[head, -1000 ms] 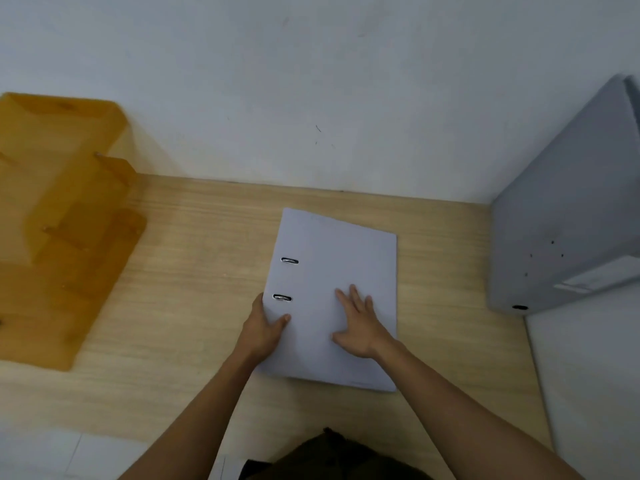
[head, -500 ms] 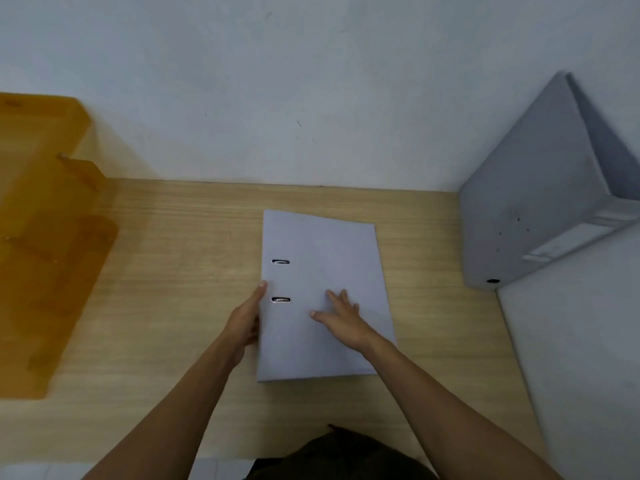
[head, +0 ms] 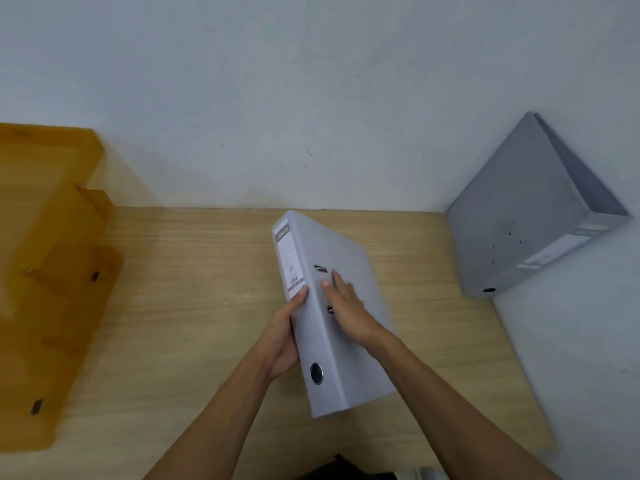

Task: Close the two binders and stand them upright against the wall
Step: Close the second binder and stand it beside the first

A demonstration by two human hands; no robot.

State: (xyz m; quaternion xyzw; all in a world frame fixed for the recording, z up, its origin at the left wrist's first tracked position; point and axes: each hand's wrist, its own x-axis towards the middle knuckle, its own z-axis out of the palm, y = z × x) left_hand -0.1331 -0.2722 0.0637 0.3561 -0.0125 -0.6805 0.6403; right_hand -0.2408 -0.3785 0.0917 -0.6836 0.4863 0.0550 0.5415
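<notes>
A closed pale grey binder (head: 349, 348) is tilted up off the wooden desk (head: 194, 306), its labelled spine with a round finger hole facing me. My left hand (head: 282, 336) grips the spine from the left, thumb on the label. My right hand (head: 346, 308) lies flat on the cover beside the two metal slots. A second grey binder (head: 519, 216), also closed, stands upright in the right corner, leaning against the side wall.
An orange translucent tiered tray (head: 52, 271) fills the desk's left side. The white back wall (head: 277, 116) runs along the far desk edge. A white side wall (head: 588, 341) bounds the desk on the right. Bare wood lies between tray and held binder.
The binder lay flat on the desk under both hands; now its left edge is lifted and its spine shows. My left hand moved from the edge onto the spine.
</notes>
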